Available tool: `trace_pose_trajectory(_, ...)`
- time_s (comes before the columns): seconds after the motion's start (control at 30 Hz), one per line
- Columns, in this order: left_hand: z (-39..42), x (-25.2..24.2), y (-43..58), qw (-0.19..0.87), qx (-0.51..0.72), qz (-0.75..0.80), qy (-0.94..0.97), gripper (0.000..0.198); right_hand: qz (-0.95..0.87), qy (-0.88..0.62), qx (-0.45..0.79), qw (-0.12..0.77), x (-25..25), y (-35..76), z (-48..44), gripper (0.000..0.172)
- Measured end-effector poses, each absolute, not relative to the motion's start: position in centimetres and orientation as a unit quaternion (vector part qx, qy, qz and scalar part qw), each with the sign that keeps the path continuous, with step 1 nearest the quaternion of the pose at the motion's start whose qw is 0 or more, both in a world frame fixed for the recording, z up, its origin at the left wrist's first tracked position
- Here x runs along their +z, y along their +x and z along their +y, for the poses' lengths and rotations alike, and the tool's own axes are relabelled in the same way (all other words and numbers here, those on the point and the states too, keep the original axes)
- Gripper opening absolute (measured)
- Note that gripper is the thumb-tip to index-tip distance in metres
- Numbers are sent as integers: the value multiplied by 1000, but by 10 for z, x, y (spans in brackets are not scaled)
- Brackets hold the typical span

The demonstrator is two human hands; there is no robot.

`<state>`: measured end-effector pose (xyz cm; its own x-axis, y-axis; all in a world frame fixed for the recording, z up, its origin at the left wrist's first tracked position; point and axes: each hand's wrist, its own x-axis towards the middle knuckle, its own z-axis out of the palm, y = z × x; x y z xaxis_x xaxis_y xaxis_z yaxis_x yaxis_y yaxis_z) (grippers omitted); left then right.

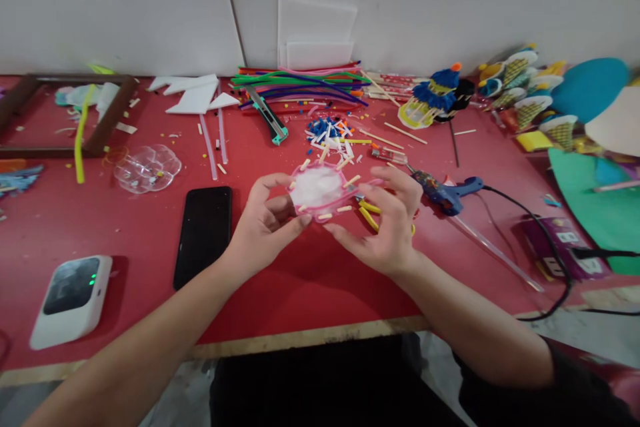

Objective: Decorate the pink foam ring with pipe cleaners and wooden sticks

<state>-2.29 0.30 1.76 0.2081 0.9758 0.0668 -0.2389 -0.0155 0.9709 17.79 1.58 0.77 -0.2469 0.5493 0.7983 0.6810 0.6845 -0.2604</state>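
Above the table's middle is a small round craft piece with a white base and short pale sticks standing around its rim. A pink pipe cleaner winds around these sticks. My left hand grips the left edge, thumb at the front and fingers behind. At the right side, my right hand has its fingers on the loose end of the pink pipe cleaner, its thumb lower down near the rim. Yellow-handled pliers lie partly hidden behind my right hand.
A glue gun with a cable lies right, a black phone and white device left. Behind are a utility knife, pipe cleaners, cut bits and a blue-topped craft figure.
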Motion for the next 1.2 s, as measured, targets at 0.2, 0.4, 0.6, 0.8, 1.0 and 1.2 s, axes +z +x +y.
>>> trace_pose_trajectory(0.2, 5, 16, -23, 605, 484, 365, 516, 40, -806, -369, -60, 460, 11, 177, 15, 32)
trace_pose_trajectory(0.4, 4, 11, -24, 597, 466, 393, 522, 38, -817, -379, -41, 432, 15, 178, 14, 21)
trace_pose_trajectory(0.6, 3, 8, -23, 589, 457, 395, 537, 36, -826, -393, 2, 405, 15, 181, 18, 14)
trace_pose_trajectory(0.8, 4, 12, -23, 595, 470, 391, 521, 44, -834, -390, 4, 390, 17, 185, 18, 17)
trace_pose_trajectory(1.0, 3, 15, -22, 598, 471, 434, 482, 74, -827, -400, 17, 395, 19, 185, 19, 9)
trace_pose_trajectory(1.2, 1, 14, -18, 605, 476, 478, 422, 56, -828, -393, 9, 399, 18, 180, 19, 7)
